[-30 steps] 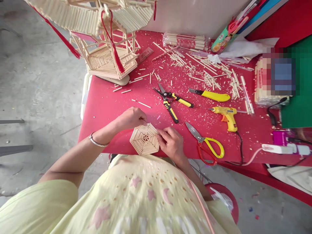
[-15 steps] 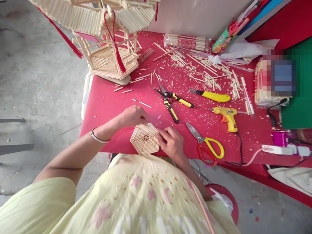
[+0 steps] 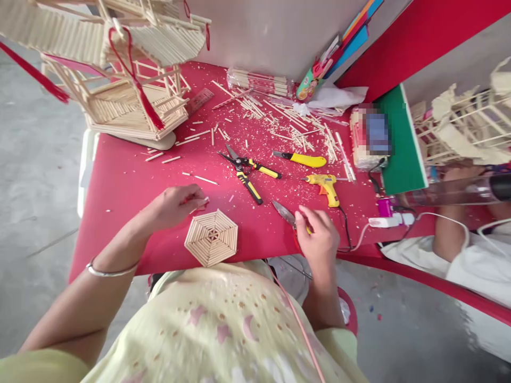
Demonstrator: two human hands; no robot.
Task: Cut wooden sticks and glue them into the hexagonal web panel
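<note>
My left hand (image 3: pixel 178 206) is closed in a pinch just beyond the hexagon panel, with what looks like a short wooden stick (image 3: pixel 198 206) at the fingertips. The panel (image 3: pixel 211 237), made of thin sticks in concentric rings, lies flat at the table's front edge, touched by neither hand. My right hand (image 3: pixel 318 234) is over the handles of the scissors (image 3: pixel 284 212), thumb and fingers apart. Part of a yellow handle shows between them; the palm hides the rest. The scissors' blades rest on the table, pointing away to the left.
Pruning shears (image 3: pixel 243 170), a yellow utility knife (image 3: pixel 303 159) and a yellow glue gun (image 3: pixel 326 187) lie on the red table (image 3: pixel 120 213). Cut sticks (image 3: pixel 295 119) and crumbs are scattered behind. A stick pavilion (image 3: pixel 131 98) stands at left. Another person's arm (image 3: pixel 451 229) is at right.
My right hand has let go of the panel and moved right to the scissors. The left hand has shifted slightly away from the panel's edge. The view has turned right.
</note>
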